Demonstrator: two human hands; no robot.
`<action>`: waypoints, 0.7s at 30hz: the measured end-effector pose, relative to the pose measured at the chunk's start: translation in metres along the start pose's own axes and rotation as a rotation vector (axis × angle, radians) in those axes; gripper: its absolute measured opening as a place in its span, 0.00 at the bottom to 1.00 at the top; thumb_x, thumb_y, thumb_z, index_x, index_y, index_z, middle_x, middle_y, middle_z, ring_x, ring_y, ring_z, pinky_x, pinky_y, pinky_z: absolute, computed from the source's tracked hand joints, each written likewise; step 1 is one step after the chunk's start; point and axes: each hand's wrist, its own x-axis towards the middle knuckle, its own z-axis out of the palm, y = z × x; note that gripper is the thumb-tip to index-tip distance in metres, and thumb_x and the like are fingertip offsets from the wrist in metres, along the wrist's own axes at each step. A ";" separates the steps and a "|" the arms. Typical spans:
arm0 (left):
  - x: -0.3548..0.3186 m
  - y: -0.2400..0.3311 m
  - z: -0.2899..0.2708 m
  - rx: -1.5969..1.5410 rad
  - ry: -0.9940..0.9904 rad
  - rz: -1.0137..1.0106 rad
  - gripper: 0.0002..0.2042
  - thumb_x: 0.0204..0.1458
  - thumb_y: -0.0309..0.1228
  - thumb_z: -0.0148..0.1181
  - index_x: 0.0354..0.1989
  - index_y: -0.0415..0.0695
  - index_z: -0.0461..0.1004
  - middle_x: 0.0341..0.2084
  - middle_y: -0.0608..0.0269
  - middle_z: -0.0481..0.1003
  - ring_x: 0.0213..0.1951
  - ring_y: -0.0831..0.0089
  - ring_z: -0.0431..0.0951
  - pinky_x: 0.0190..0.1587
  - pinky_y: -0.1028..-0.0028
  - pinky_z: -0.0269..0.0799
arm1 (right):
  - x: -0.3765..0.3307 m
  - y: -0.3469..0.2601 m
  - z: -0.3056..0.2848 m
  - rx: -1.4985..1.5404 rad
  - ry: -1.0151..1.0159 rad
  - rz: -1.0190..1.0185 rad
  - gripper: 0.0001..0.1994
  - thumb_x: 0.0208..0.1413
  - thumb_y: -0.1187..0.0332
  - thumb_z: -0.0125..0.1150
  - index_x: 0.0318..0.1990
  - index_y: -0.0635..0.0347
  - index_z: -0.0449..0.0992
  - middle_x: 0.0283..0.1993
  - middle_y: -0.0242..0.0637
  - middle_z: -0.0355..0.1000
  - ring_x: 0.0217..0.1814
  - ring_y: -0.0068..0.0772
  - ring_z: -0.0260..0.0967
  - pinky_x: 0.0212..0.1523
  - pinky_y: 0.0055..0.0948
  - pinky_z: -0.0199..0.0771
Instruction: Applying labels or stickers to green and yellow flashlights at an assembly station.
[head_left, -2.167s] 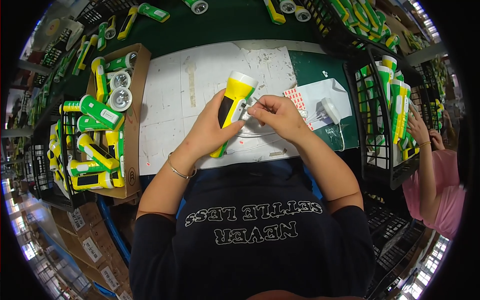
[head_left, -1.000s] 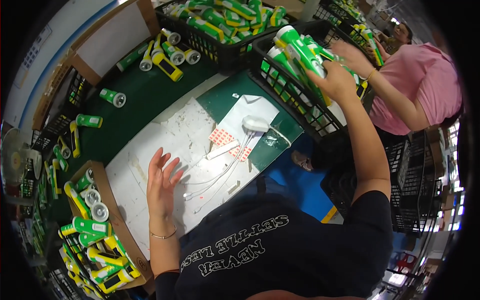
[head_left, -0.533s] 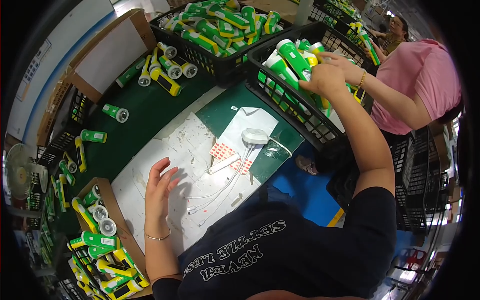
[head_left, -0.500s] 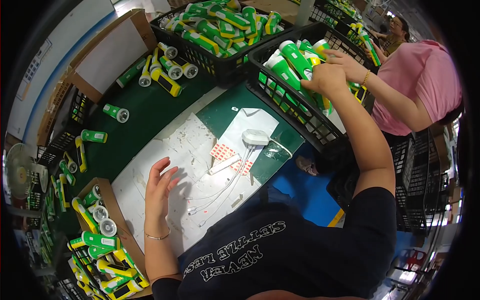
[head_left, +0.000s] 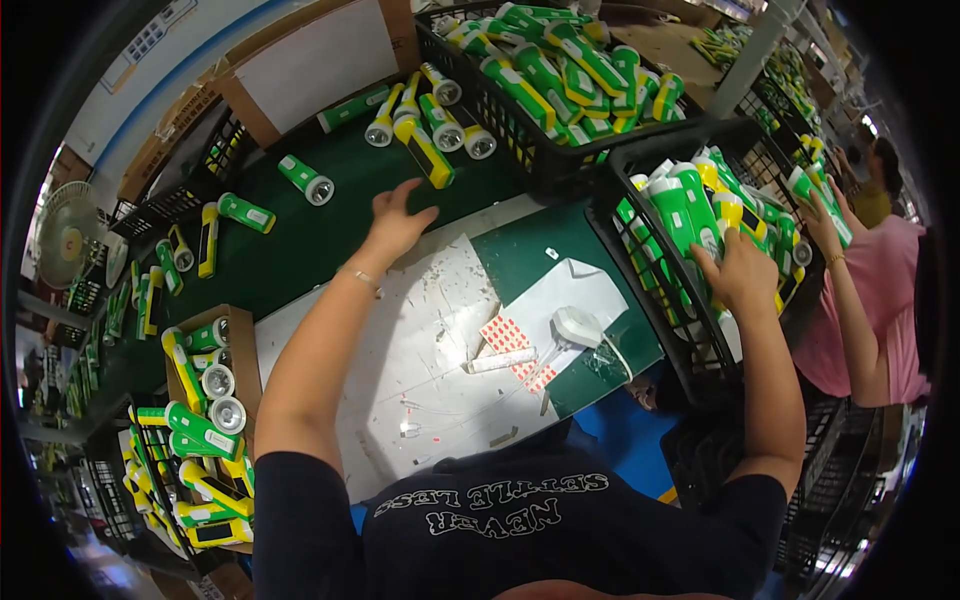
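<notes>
Above the far side of the white work surface (head_left: 400, 330), my left hand (head_left: 398, 228) is stretched out with fingers apart and nothing in it. Just beyond its fingertips lies a yellow-and-green flashlight (head_left: 430, 160), beside several others with clear round lenses. My right hand (head_left: 748, 275) reaches into a black plastic crate (head_left: 655, 335) at the right, thumb and fingers around the lower end of a green-and-white flashlight (head_left: 692, 212). More green and yellow flashlights fill that crate, and some of my right fingers are hidden among them.
A second full black crate (head_left: 560, 165) stands behind. A white charger (head_left: 577, 326) with cables lies by a red-dotted sticker sheet (head_left: 510, 345). At left is a cardboard box (head_left: 243, 350) of flashlights. A co-worker's hands (head_left: 825, 230) hold a flashlight at the right.
My left hand has moved forward, from over the white surface toward the flashlights at the back. My right hand stays in the crate. The whole view has shifted.
</notes>
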 end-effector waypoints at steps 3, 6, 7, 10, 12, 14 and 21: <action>0.039 0.030 0.024 0.168 0.018 0.038 0.29 0.45 0.45 0.61 0.58 0.56 0.63 0.59 0.38 0.49 0.53 0.41 0.64 0.55 0.61 0.63 | -0.009 -0.007 -0.032 0.429 0.199 -0.044 0.22 0.48 0.52 0.60 0.40 0.63 0.70 0.32 0.41 0.72 0.31 0.39 0.72 0.29 0.33 0.70; 0.060 0.036 0.039 0.318 0.055 0.025 0.24 0.45 0.45 0.61 0.52 0.55 0.69 0.55 0.37 0.57 0.51 0.43 0.67 0.52 0.60 0.67 | -0.040 -0.026 -0.078 1.122 0.377 -0.299 0.19 0.41 0.61 0.65 0.42 0.57 0.71 0.29 0.39 0.70 0.24 0.32 0.66 0.26 0.28 0.66; 0.065 0.037 0.034 0.279 0.049 -0.070 0.21 0.45 0.44 0.62 0.48 0.52 0.70 0.50 0.38 0.62 0.49 0.46 0.69 0.49 0.59 0.68 | -0.048 -0.029 -0.090 1.137 0.502 -0.602 0.22 0.37 0.62 0.67 0.43 0.54 0.72 0.29 0.38 0.70 0.19 0.30 0.60 0.22 0.26 0.62; 0.067 0.015 0.021 -0.056 0.143 -0.298 0.21 0.43 0.34 0.65 0.45 0.43 0.66 0.38 0.47 0.71 0.43 0.55 0.74 0.45 0.62 0.72 | -0.050 -0.034 -0.115 1.252 0.779 -1.204 0.19 0.38 0.55 0.70 0.42 0.36 0.73 0.31 0.28 0.71 0.14 0.18 0.48 0.14 0.23 0.40; 0.052 0.014 0.006 -0.783 0.072 -0.531 0.32 0.44 0.26 0.64 0.56 0.39 0.52 0.47 0.45 0.66 0.46 0.55 0.73 0.46 0.57 0.73 | -0.049 -0.049 -0.127 1.312 0.831 -1.221 0.24 0.52 0.51 0.59 0.55 0.12 0.59 0.33 0.26 0.70 0.15 0.16 0.45 0.19 0.22 0.43; 0.022 -0.006 -0.003 -1.404 -0.106 -0.494 0.33 0.47 0.22 0.59 0.59 0.41 0.46 0.51 0.45 0.61 0.49 0.52 0.70 0.48 0.48 0.71 | -0.040 -0.057 -0.153 1.403 0.586 -1.473 0.25 0.57 0.69 0.54 0.60 0.27 0.60 0.36 0.50 0.71 0.12 0.22 0.52 0.11 0.23 0.51; -0.136 0.023 -0.060 -1.961 -0.538 -0.407 0.19 0.56 0.46 0.48 0.54 0.56 0.61 0.39 0.56 0.69 0.49 0.52 0.69 0.50 0.42 0.66 | -0.060 -0.099 -0.151 1.104 0.724 -1.442 0.19 0.46 0.54 0.65 0.46 0.18 0.67 0.30 0.29 0.72 0.12 0.17 0.46 0.15 0.23 0.42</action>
